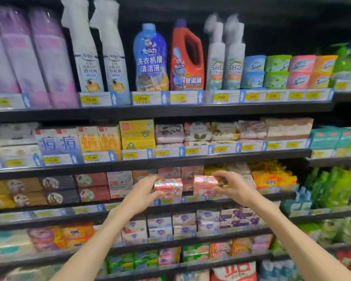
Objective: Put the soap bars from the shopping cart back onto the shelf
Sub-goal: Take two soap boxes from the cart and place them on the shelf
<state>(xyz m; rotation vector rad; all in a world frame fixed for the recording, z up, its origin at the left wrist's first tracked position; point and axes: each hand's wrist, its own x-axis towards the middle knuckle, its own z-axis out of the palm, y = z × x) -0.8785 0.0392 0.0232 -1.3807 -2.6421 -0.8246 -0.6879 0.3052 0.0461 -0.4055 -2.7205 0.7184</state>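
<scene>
Both my arms reach up to the third shelf [251, 197] from the top. My left hand [143, 191] grips a pink and white soap box [168, 188] by its left end. My right hand [232, 186] grips a second pink soap box [205, 185] by its right end. Both boxes are at the shelf's front edge, side by side with a small gap, in front of a row of similar reddish soap boxes [179, 172]. The shopping cart is out of view.
Shelves run the full width. Bottles and sprays [150, 57] stand on the top shelf, boxed soaps [137, 132] on the one below. Dark soap boxes [57, 189] lie left of my hands, yellow packs [272, 178] to the right, more soaps [182, 224] underneath.
</scene>
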